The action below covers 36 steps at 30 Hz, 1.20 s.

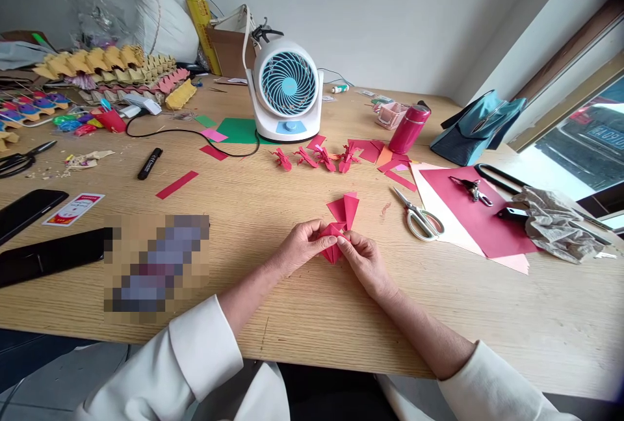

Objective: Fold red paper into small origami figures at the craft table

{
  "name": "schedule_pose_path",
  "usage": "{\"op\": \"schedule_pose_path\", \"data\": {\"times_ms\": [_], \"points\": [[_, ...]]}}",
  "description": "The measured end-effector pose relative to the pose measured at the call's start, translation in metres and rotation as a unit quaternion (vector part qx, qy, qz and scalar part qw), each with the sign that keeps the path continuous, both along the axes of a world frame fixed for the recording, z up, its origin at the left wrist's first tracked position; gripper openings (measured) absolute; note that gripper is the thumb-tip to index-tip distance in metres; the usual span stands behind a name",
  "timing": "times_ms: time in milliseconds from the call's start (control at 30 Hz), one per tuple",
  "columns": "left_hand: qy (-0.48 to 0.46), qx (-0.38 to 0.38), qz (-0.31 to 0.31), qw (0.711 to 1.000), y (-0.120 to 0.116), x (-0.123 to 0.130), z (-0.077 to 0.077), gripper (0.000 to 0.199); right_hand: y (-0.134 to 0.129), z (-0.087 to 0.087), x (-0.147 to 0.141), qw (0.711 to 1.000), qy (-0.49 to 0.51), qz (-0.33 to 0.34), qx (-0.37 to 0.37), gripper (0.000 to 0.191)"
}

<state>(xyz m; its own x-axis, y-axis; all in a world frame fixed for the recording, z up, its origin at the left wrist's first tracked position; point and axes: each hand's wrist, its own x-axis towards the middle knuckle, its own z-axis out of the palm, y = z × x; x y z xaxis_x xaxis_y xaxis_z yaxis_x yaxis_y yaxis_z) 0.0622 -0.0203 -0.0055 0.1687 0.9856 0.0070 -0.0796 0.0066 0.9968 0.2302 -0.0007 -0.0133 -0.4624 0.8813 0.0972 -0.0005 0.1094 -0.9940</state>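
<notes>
A small piece of folded red paper [332,253] is pinched between my two hands just above the wooden table [302,317]. My left hand [307,245] grips its left side, thumb on top. From the right, my right hand [363,258] holds its edge between thumb and fingers; the two thumbs nearly meet at the middle. Right behind the hands lie more red paper pieces [348,210]. Farther back stands a row of several red folded-paper figures [325,158]. White-handled scissors [423,218] rest to the right of my right hand.
A white fan [287,93] stands at the back, its black cord running left. On the right are red paper sheets [480,213], a red bottle [408,128] and a teal bag [475,127]. Phones [53,255], a black marker [149,164] and egg cartons [112,70] occupy the left.
</notes>
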Motion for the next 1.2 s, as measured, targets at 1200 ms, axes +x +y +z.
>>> {"op": "schedule_pose_path", "data": {"times_ms": [1200], "points": [[-0.103, -0.137, -0.048, 0.984, 0.001, -0.011, 0.004, 0.039, 0.016, 0.007, 0.020, 0.946, -0.059, 0.055, 0.313, 0.008]]}}
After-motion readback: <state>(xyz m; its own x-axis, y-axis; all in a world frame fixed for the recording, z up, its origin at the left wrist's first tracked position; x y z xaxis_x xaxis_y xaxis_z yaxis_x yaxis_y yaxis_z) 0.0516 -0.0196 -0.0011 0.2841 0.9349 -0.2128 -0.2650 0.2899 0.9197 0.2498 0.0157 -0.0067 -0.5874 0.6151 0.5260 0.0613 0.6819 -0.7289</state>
